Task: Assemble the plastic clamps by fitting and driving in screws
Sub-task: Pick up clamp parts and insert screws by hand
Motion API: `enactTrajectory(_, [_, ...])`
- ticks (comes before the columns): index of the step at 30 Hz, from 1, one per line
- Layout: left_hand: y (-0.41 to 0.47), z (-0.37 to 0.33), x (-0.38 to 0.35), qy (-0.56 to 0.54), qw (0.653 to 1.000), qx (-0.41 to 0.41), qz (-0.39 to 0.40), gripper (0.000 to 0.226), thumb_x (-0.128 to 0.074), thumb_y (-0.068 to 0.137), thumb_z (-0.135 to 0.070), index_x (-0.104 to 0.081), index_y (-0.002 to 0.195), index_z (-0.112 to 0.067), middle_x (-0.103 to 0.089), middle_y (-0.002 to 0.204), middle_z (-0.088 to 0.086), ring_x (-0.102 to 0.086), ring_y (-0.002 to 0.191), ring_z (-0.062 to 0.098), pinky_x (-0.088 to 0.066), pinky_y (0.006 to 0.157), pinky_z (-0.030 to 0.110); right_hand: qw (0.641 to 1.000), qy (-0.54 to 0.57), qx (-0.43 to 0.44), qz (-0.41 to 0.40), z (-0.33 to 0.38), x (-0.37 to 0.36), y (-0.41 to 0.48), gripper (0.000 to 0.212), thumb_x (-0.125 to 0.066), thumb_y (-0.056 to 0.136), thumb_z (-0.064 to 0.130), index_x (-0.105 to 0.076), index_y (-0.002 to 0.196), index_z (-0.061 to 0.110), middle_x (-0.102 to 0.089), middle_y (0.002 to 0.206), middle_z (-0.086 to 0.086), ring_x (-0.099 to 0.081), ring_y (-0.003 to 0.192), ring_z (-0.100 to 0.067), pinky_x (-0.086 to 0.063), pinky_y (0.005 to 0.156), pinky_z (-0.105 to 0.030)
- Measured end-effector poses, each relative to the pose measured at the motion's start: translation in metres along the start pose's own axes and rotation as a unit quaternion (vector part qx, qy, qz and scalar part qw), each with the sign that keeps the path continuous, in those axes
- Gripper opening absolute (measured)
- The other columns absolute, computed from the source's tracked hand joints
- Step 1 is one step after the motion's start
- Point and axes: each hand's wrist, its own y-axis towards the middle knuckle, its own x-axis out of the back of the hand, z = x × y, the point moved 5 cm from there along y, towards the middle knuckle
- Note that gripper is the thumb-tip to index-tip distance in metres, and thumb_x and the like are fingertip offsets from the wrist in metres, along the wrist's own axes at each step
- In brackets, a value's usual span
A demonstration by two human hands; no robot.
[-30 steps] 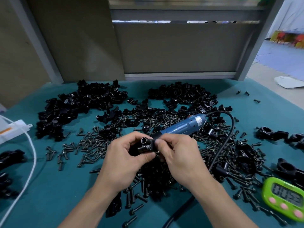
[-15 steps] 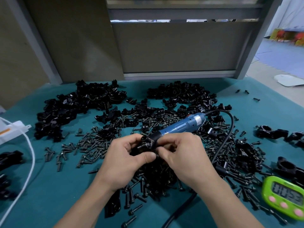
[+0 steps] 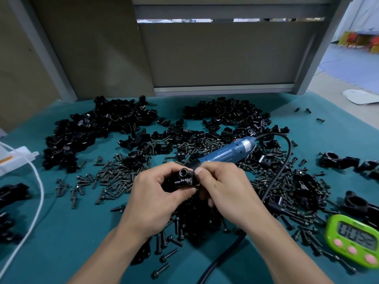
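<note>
Clamp (image 3: 183,179) sits above the screw pile (image 3: 196,220), gripped by my left hand (image 3: 155,193) and pinched at its edge by my right hand (image 3: 227,191). I'd seat each screw straight by touch before taking the electric screwdriver (image 3: 225,153) off the tabletop (image 3: 61,232).

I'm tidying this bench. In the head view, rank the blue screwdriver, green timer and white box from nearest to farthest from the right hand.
1. blue screwdriver, lying just beyond the right hand, which pinches the clamp.
2. green timer, toward the near right corner.
3. white box, at the far left edge.
</note>
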Motion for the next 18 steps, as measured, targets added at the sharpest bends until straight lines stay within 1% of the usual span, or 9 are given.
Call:
enactTrajectory(1, [0.000,0.001,0.000,-0.009,1.000,0.007,0.003,0.037,-0.092,0.074,-0.012,-0.076,0.090,-0.041,-0.077,0.087,-0.016,-0.074,0.083,0.005,-0.051,0.070,0.011,1.000,0.006,0.005,-0.001,0.002,0.002,-0.001,0.029,-0.056,0.104,0.035,-0.067,0.077,0.027,-0.068,0.060,0.006,-0.060,0.050,-0.011,-0.048,0.052,-0.028])
enactTrajectory(3, [0.001,0.002,-0.002,-0.030,0.999,0.014,0.010,0.037,-0.091,0.074,-0.009,-0.076,0.089,-0.040,-0.077,0.084,-0.014,-0.073,0.079,0.004,-0.052,0.068,0.011,1.000,-0.011,0.028,0.000,0.004,0.003,-0.001,0.026,-0.058,0.103,0.029,-0.065,0.078,0.029,-0.066,0.061,0.009,-0.056,0.048,-0.009,-0.045,0.048,-0.026])
enactTrajectory(6, [0.001,0.001,-0.001,-0.034,0.999,0.009,0.006,0.039,-0.091,0.073,-0.007,-0.077,0.089,-0.039,-0.077,0.084,-0.014,-0.072,0.078,0.003,-0.050,0.068,0.009,0.997,-0.046,0.050,-0.035,0.007,-0.004,-0.001,0.039,-0.053,0.106,0.029,-0.054,0.067,0.025,-0.053,0.054,0.013,-0.047,0.050,-0.008,-0.035,0.047,-0.020])
enactTrajectory(9, [-0.003,-0.005,0.002,0.029,0.998,-0.046,-0.019,0.040,-0.092,0.073,-0.009,-0.077,0.095,-0.039,-0.076,0.095,-0.023,-0.072,0.091,-0.002,-0.050,0.077,0.006,0.998,0.014,-0.010,-0.063,0.002,-0.012,0.002,0.050,-0.049,0.108,0.034,-0.046,0.061,0.018,-0.046,0.049,0.013,-0.042,0.047,-0.007,-0.033,0.047,-0.020])
enactTrajectory(11, [-0.005,-0.009,0.003,0.060,0.995,-0.076,-0.029,0.041,-0.092,0.074,-0.012,-0.076,0.100,-0.040,-0.074,0.100,-0.030,-0.071,0.095,-0.006,-0.049,0.079,0.005,0.998,0.044,-0.038,-0.039,-0.001,-0.012,0.001,0.052,-0.048,0.108,0.042,-0.049,0.063,0.016,-0.052,0.050,0.008,-0.044,0.046,-0.007,-0.035,0.048,-0.023])
enactTrajectory(13, [-0.006,-0.009,0.002,0.053,0.996,-0.066,-0.026,0.042,-0.091,0.075,-0.014,-0.074,0.100,-0.043,-0.074,0.096,-0.030,-0.071,0.092,-0.006,-0.049,0.075,0.004,0.999,0.030,-0.011,-0.012,0.002,-0.007,-0.001,0.040,-0.048,0.107,0.040,-0.058,0.074,0.019,-0.066,0.063,-0.001,-0.058,0.055,-0.014,-0.046,0.057,-0.033])
enactTrajectory(14, [-0.005,-0.008,0.001,0.047,0.997,-0.058,-0.024,0.042,-0.091,0.075,-0.014,-0.074,0.099,-0.044,-0.074,0.093,-0.029,-0.071,0.091,-0.005,-0.048,0.073,0.004,1.000,0.026,0.005,-0.005,0.004,-0.002,-0.002,0.029,-0.050,0.106,0.035,-0.060,0.082,0.023,-0.069,0.070,-0.001,-0.062,0.061,-0.016,-0.048,0.060,-0.032])
enactTrajectory(16, [-0.004,-0.006,0.001,0.044,0.997,-0.047,-0.031,0.041,-0.092,0.074,-0.015,-0.075,0.096,-0.045,-0.074,0.090,-0.028,-0.070,0.089,-0.005,-0.047,0.070,0.003,0.999,0.030,0.019,0.000,0.006,0.003,-0.004,0.017,-0.056,0.104,0.022,-0.059,0.089,0.029,-0.071,0.071,0.004,-0.060,0.058,-0.010,-0.045,0.055,-0.024])
enactTrajectory(18, [-0.004,-0.005,0.001,0.040,0.998,-0.047,-0.033,0.041,-0.093,0.073,-0.015,-0.074,0.094,-0.044,-0.074,0.089,-0.028,-0.070,0.088,-0.006,-0.047,0.070,0.003,1.000,0.009,0.018,-0.024,0.008,0.001,-0.003,0.022,-0.056,0.105,0.021,-0.060,0.085,0.029,-0.069,0.065,0.004,-0.057,0.053,-0.007,-0.043,0.050,-0.018])
